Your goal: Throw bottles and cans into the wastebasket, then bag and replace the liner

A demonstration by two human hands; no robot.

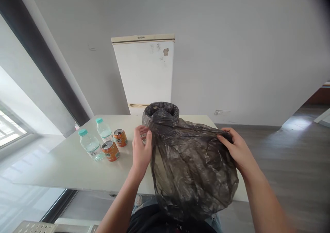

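Note:
A large, thin black plastic bag [193,167] hangs crumpled over the table's front edge, in front of my torso. Its far end joins a round, dark, open-topped shape [161,109] wrapped in the same black plastic; whether a bin lies underneath is hidden. My right hand [235,147] pinches the bag's upper right edge between thumb and fingers. Beside the bag's left edge is my left hand [142,145], its thumb and fingers apart, with no bag visibly gripped.
On the white table [64,167], left of my hands, stand a clear bottle [90,145] and another bottle [104,129], both with teal caps. Close to them are an orange can [110,151] and a second orange can [120,138]. A white refrigerator [145,71] stands behind the table.

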